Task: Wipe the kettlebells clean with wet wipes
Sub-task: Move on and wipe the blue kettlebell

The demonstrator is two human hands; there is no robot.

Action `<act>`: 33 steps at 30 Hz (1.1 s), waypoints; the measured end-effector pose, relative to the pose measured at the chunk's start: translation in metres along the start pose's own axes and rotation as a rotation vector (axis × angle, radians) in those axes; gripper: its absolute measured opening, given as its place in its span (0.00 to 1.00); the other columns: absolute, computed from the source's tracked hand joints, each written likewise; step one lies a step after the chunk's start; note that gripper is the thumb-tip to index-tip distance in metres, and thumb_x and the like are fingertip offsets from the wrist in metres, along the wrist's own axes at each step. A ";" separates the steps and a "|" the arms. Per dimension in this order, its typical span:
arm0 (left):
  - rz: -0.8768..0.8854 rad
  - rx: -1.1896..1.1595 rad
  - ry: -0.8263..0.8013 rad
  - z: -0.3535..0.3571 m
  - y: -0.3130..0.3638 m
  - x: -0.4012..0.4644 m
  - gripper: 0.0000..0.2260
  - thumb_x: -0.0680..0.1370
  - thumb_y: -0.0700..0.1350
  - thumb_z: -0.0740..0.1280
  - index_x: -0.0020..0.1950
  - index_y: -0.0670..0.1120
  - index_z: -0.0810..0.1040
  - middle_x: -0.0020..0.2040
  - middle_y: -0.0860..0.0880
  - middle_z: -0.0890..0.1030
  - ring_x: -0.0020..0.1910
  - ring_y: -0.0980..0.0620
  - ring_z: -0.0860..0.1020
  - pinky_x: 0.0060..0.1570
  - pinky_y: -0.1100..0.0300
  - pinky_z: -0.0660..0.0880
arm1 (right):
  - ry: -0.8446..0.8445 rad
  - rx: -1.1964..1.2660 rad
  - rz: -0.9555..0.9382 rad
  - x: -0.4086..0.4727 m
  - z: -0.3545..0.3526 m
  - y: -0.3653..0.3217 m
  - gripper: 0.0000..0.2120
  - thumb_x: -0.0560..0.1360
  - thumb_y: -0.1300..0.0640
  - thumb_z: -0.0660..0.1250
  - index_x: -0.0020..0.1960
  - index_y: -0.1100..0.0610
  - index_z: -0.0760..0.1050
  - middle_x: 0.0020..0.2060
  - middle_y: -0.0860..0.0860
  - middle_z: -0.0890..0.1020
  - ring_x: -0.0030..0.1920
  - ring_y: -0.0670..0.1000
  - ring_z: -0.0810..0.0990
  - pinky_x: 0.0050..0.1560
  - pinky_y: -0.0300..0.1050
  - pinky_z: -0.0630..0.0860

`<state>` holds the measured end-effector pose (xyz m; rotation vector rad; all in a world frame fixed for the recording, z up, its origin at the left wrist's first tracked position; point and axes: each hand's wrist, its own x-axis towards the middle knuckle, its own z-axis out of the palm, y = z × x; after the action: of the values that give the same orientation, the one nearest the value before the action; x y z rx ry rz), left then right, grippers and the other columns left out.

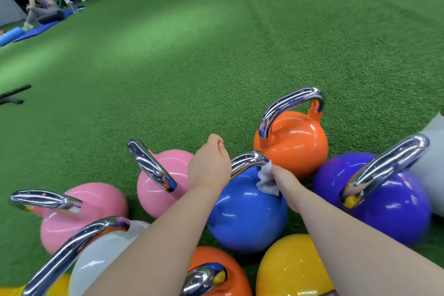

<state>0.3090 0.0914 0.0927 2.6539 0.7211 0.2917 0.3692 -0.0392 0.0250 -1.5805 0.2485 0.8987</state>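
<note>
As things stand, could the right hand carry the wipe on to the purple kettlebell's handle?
Probably yes. The right hand holds the wet wipe at the blue kettlebell, and the purple kettlebell sits just beside it with its chrome handle uncovered.

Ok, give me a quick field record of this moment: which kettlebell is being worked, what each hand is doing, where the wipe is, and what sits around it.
kettlebell in work: blue kettlebell, upright on the green turf
left hand: curled over the blue kettlebell's chrome handle, steadying it
right hand: pinches the wet wipe
wipe position: against the handle's right end, where it meets the blue body
neighbours: orange kettlebell behind, purple kettlebell right, pink kettlebell left, yellow kettlebell in front
</note>
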 end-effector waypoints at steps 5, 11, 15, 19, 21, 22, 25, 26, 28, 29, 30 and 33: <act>-0.023 0.016 -0.003 0.001 0.000 0.001 0.10 0.81 0.46 0.50 0.57 0.48 0.70 0.45 0.48 0.81 0.43 0.45 0.77 0.43 0.53 0.73 | -0.019 -0.233 -0.195 0.008 -0.002 0.019 0.17 0.75 0.56 0.68 0.63 0.53 0.74 0.52 0.52 0.79 0.52 0.51 0.76 0.53 0.43 0.71; -0.022 0.031 0.002 0.001 0.001 0.002 0.10 0.81 0.45 0.51 0.56 0.48 0.70 0.45 0.48 0.81 0.44 0.45 0.76 0.42 0.54 0.70 | 0.386 -0.390 -0.213 0.010 0.031 0.019 0.18 0.74 0.47 0.67 0.60 0.56 0.73 0.55 0.55 0.80 0.56 0.59 0.77 0.52 0.46 0.72; -0.044 0.014 0.001 -0.001 0.001 0.000 0.10 0.81 0.45 0.51 0.56 0.48 0.71 0.44 0.49 0.79 0.43 0.45 0.75 0.41 0.54 0.69 | 0.528 -0.448 -0.195 0.004 0.043 0.017 0.20 0.75 0.47 0.66 0.61 0.57 0.72 0.54 0.55 0.80 0.56 0.59 0.77 0.52 0.47 0.72; -0.058 0.019 0.002 -0.004 0.004 0.000 0.10 0.81 0.44 0.51 0.56 0.48 0.71 0.43 0.48 0.78 0.41 0.45 0.72 0.40 0.56 0.66 | 0.548 -0.547 -0.150 -0.005 0.037 0.015 0.13 0.78 0.51 0.61 0.54 0.60 0.75 0.51 0.57 0.81 0.54 0.60 0.78 0.45 0.44 0.68; -0.057 0.006 0.009 -0.004 0.004 -0.001 0.10 0.81 0.44 0.52 0.56 0.48 0.71 0.45 0.46 0.79 0.43 0.43 0.74 0.41 0.56 0.66 | 0.550 -0.598 -0.090 -0.010 0.037 0.014 0.12 0.79 0.56 0.58 0.55 0.62 0.74 0.53 0.58 0.80 0.56 0.59 0.78 0.46 0.44 0.70; -0.057 0.000 0.010 -0.003 0.004 -0.001 0.10 0.81 0.44 0.52 0.56 0.47 0.71 0.46 0.46 0.80 0.44 0.43 0.75 0.41 0.55 0.67 | 0.541 -0.615 -0.052 -0.010 0.039 0.015 0.12 0.79 0.59 0.58 0.57 0.63 0.74 0.55 0.58 0.80 0.57 0.59 0.78 0.49 0.45 0.72; -0.059 -0.025 0.012 -0.003 0.003 -0.002 0.10 0.80 0.44 0.52 0.55 0.47 0.71 0.46 0.45 0.80 0.46 0.42 0.76 0.43 0.55 0.66 | 0.499 -0.828 -0.036 -0.020 0.053 0.017 0.15 0.77 0.62 0.59 0.62 0.64 0.71 0.59 0.58 0.77 0.62 0.57 0.75 0.57 0.46 0.72; -0.059 -0.031 0.013 -0.003 0.003 -0.001 0.09 0.80 0.43 0.53 0.55 0.47 0.71 0.47 0.44 0.80 0.47 0.42 0.76 0.43 0.55 0.65 | 0.466 -0.949 -0.088 -0.028 0.062 0.018 0.16 0.77 0.62 0.58 0.64 0.65 0.69 0.61 0.59 0.75 0.63 0.58 0.73 0.59 0.47 0.71; -0.056 -0.035 0.016 -0.003 0.002 -0.001 0.09 0.79 0.43 0.53 0.54 0.47 0.72 0.48 0.44 0.80 0.48 0.42 0.76 0.43 0.55 0.65 | 0.346 -1.111 -0.317 -0.043 0.082 0.027 0.18 0.78 0.63 0.55 0.67 0.65 0.65 0.65 0.60 0.70 0.67 0.57 0.69 0.64 0.48 0.66; -0.053 -0.035 0.015 -0.003 0.002 -0.001 0.09 0.79 0.43 0.53 0.54 0.47 0.72 0.47 0.45 0.80 0.47 0.42 0.76 0.43 0.55 0.65 | 0.235 -1.173 -0.411 -0.050 0.091 0.033 0.18 0.78 0.62 0.54 0.67 0.63 0.65 0.66 0.59 0.69 0.68 0.56 0.66 0.66 0.48 0.64; -0.049 -0.034 0.015 -0.003 0.001 -0.001 0.09 0.79 0.43 0.53 0.54 0.46 0.71 0.46 0.45 0.80 0.47 0.42 0.76 0.42 0.55 0.66 | 0.107 -1.243 -0.506 -0.055 0.098 0.038 0.19 0.79 0.61 0.54 0.69 0.61 0.65 0.68 0.57 0.68 0.71 0.55 0.62 0.69 0.49 0.60; -0.047 -0.039 0.027 -0.003 0.000 -0.002 0.09 0.79 0.43 0.53 0.54 0.47 0.71 0.47 0.45 0.80 0.47 0.42 0.76 0.43 0.54 0.67 | -0.081 -1.491 -0.711 -0.046 0.097 0.037 0.21 0.79 0.59 0.52 0.72 0.55 0.62 0.71 0.52 0.65 0.75 0.52 0.51 0.74 0.52 0.44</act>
<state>0.3064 0.0912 0.0948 2.5967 0.7775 0.3257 0.2765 0.0253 0.0311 -2.6436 -1.2623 0.4985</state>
